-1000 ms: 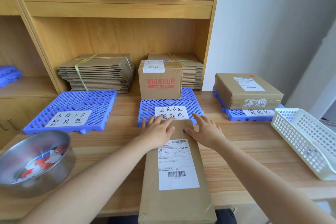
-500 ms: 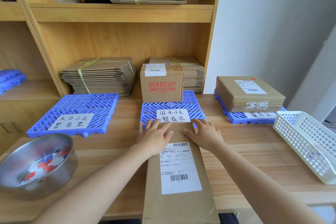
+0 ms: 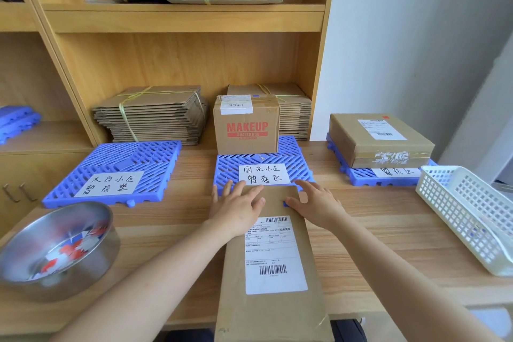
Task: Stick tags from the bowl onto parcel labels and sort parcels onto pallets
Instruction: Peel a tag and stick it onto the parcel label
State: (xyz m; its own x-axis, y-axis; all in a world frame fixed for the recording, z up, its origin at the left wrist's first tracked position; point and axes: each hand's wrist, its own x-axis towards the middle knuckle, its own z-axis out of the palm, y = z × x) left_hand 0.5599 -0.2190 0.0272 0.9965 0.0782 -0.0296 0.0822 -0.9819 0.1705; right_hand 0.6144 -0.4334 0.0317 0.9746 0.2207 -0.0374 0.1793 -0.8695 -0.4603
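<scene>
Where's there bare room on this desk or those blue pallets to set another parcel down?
Free: the left pallet, bare but for its sign; the desk between the bowl and long parcel, and between that parcel and the white basket. Crowded: the middle pallet, with the MAKEUP box, left hand and right hand; the right pallet, under a flat box.

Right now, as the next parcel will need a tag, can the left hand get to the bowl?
Probably yes: the bowl sits open-topped on the left hand's own side, and nothing stands between them.
</scene>
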